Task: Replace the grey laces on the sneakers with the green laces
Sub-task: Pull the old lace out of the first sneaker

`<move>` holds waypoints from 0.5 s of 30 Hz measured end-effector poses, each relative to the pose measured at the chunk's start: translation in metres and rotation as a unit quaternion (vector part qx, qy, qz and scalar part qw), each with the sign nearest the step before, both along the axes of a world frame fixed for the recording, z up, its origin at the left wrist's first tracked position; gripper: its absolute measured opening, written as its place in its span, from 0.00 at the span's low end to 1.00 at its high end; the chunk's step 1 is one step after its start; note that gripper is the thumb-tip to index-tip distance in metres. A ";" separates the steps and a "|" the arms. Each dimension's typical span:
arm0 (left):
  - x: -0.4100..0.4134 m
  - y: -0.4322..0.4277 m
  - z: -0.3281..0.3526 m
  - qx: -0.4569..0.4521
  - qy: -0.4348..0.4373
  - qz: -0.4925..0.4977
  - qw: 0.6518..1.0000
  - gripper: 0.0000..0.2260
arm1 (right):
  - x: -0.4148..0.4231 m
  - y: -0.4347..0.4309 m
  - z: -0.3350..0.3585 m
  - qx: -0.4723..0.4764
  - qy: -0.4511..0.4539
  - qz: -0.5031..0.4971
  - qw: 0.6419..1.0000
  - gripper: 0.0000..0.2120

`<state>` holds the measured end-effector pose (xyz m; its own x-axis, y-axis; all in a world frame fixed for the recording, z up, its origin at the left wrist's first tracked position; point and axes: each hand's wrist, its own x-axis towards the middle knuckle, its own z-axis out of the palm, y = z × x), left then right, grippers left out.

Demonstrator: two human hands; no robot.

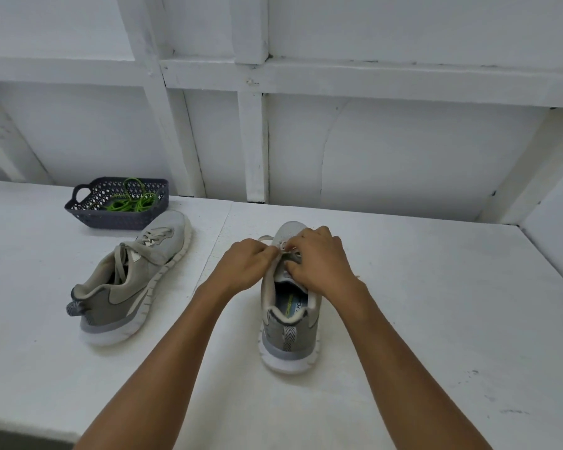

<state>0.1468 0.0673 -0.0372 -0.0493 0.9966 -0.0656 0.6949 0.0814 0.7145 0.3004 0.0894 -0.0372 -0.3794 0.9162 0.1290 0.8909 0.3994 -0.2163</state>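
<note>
Pinching the flat grey fabric lace (265, 237) over the front eyelets, the left hand (245, 265) and the right hand (319, 266) are both closing curled fingertips on it, though the knuckles of the right hand are hiding which strand it is gripping. Directly beneath both hands the grey mesh sneaker with the white sole (290, 323) is standing upright on the white painted table (436, 319). Its long axis is running straight away from the person, heel towards the wrists and toe pointing past the fingertips at the wall. The risk, as I am judging it, is that nothing is pinning the shoe down, so a hard tug on the lace is likely to be dragging or tipping it rather than freeing the strand. A lace tip may also be snagging in an eyelet. Well out to the left of the left hand, the second grey sneaker (134, 274), laced, is lying tilted with its toe angling away and rightwards. Beyond it the dark blue perforated plastic basket (111, 220) is holding the bright green cord laces (127, 203), far enough off that reaching them is going to mean letting go.
</note>
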 end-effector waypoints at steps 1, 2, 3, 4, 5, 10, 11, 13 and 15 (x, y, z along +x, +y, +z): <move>0.002 -0.001 0.000 0.001 -0.001 0.004 1.000 0.20 | -0.001 0.001 0.000 0.002 -0.005 0.000 1.000 0.17; 0.004 -0.002 0.000 0.002 -0.003 0.007 1.000 0.19 | -0.002 0.003 0.000 0.005 -0.007 -0.003 1.000 0.15; 0.006 -0.004 0.000 0.002 -0.007 0.011 1.000 0.19 | -0.002 0.004 0.000 0.006 -0.007 -0.006 1.000 0.13; 0.007 -0.004 0.000 0.001 -0.013 0.015 1.000 0.19 | -0.003 0.004 0.000 0.005 -0.006 -0.011 1.000 0.12; 0.007 -0.005 0.000 -0.001 -0.019 0.018 1.000 0.19 | -0.004 0.006 -0.002 0.001 -0.003 -0.017 1.000 0.11; 0.004 -0.003 0.001 -0.019 -0.030 0.015 0.999 0.18 | 0.000 0.011 -0.007 -0.019 0.119 -0.080 0.989 0.09; 0.001 -0.002 0.000 -0.023 -0.035 0.015 0.999 0.18 | 0.003 0.013 -0.006 -0.016 0.183 -0.115 0.976 0.08; -0.003 -0.001 -0.002 -0.031 -0.051 0.015 0.998 0.19 | 0.014 0.018 -0.002 -0.009 0.271 -0.212 0.939 0.07; -0.006 0.001 -0.006 -0.037 -0.070 0.012 0.997 0.19 | 0.028 0.026 -0.001 -0.039 0.281 -0.276 0.918 0.08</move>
<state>0.1411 0.0678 -0.0430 -0.0591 0.9875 -0.1460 0.5852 0.1528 0.7964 0.3282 0.1149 -0.0381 0.2515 0.9638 0.0890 0.6921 -0.1148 -0.7126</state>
